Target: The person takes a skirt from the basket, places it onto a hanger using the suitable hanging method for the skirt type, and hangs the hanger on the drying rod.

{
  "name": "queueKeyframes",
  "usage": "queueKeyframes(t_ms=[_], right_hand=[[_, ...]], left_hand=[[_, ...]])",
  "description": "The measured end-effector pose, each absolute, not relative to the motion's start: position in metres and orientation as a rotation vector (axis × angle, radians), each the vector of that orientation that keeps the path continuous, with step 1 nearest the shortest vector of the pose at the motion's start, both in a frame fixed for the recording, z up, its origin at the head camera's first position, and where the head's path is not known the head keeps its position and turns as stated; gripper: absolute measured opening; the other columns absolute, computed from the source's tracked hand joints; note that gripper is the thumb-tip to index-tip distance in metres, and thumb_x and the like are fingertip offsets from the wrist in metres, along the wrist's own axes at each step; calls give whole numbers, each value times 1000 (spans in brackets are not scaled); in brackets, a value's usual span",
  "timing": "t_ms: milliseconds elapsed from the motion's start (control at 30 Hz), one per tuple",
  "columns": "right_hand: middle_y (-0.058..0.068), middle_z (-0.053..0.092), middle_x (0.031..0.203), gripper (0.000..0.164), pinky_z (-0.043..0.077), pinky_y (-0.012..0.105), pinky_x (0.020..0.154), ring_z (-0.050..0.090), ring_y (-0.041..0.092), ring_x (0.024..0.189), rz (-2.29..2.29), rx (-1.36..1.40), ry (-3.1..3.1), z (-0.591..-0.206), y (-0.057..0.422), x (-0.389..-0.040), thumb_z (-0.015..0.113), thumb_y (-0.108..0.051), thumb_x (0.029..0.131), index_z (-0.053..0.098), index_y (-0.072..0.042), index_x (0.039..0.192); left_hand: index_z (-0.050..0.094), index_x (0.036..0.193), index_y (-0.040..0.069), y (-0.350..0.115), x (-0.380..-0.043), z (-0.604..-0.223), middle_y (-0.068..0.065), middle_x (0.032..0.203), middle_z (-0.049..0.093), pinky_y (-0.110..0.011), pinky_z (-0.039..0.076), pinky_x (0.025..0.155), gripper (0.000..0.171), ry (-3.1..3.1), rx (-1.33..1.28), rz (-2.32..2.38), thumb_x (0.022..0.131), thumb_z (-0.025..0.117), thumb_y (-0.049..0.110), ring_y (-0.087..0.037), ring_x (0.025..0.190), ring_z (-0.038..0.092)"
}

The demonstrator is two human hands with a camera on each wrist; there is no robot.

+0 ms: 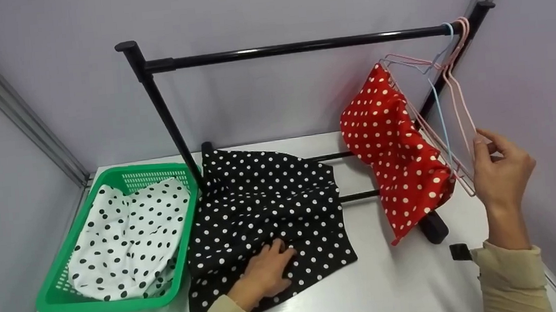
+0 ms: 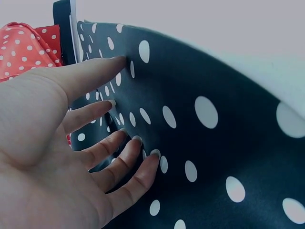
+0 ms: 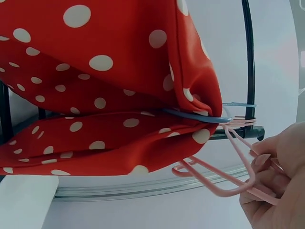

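Note:
A black cloth with white dots (image 1: 262, 202) lies spread on the table, slightly wrinkled. My left hand (image 1: 267, 271) rests on its front part, fingertips touching the fabric; the left wrist view shows the fingers (image 2: 128, 191) loosely bent against it. At the right, my right hand (image 1: 502, 168) pinches a pink hanger (image 1: 458, 97) by its side. That hanger hooks over the rack's bar beside a blue hanger (image 1: 438, 108). A red cloth with white dots (image 1: 396, 141) hangs from the hangers there, folds bunched around the blue one in the right wrist view.
A black clothes rack (image 1: 299, 48) stands across the back of the white table (image 1: 377, 287). To the left, a green basket (image 1: 116, 306) holds a white cloth with black dots (image 1: 130, 237). Grey-white panels (image 1: 256, 9) enclose the back and sides.

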State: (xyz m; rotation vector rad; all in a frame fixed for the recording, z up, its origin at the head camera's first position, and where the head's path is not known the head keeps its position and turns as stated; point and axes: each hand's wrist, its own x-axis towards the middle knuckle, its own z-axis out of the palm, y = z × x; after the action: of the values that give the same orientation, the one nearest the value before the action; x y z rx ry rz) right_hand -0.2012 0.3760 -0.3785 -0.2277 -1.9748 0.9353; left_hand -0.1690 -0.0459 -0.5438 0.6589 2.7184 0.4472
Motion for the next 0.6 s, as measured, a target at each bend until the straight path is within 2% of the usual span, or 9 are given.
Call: queueKeyframes(t_ms=[100,200,300,400,500,533,600], right_hand=[[-24,55,66,20,42,4,51,51,-12,49,902,-221,-1968,-375,373,-198,69,-15,96,81,-10,111],[-32,56,71,19,44,4,57,53,-12,56,870,-217,-1950,-370,369,-194,69,-15,96,81,-10,110],[-30,59,76,18,45,4,62,55,-9,63,845,-219,-1940,-364,365,-190,69,-13,96,80,-9,110],[-8,73,81,17,45,3,63,55,-11,67,802,-225,-1938,-359,362,-184,69,-11,96,80,-8,109],[16,77,90,17,43,1,66,54,-14,70,754,-236,-1933,-353,359,-176,69,-7,96,80,-6,108],[22,76,93,17,43,1,66,54,-15,71,741,-240,-1931,-351,357,-173,68,-6,96,79,-5,108],[24,75,95,17,43,0,67,53,-16,72,727,-254,-1923,-346,353,-167,68,-4,95,79,-4,107]], left_hand=[[58,142,21,-46,-168,-544,-12,146,46,-54,53,95,66,2721,673,439,80,83,25,-31,123,52],[58,141,21,-46,-169,-544,-11,145,47,-54,54,94,66,2724,680,443,80,83,25,-31,121,53],[59,140,21,-46,-169,-544,-11,144,47,-53,54,93,66,2728,681,448,79,83,25,-31,120,53],[59,141,22,-47,-169,-545,-11,144,47,-54,53,94,67,2728,677,453,79,83,25,-31,121,53],[59,141,22,-47,-170,-545,-11,144,47,-54,53,94,67,2727,680,460,79,84,26,-31,121,53],[59,141,22,-47,-170,-545,-11,144,47,-54,53,95,67,2726,682,461,79,84,26,-31,122,52],[59,141,22,-47,-170,-545,-10,144,47,-54,53,95,67,2727,685,460,79,84,26,-31,121,52]])
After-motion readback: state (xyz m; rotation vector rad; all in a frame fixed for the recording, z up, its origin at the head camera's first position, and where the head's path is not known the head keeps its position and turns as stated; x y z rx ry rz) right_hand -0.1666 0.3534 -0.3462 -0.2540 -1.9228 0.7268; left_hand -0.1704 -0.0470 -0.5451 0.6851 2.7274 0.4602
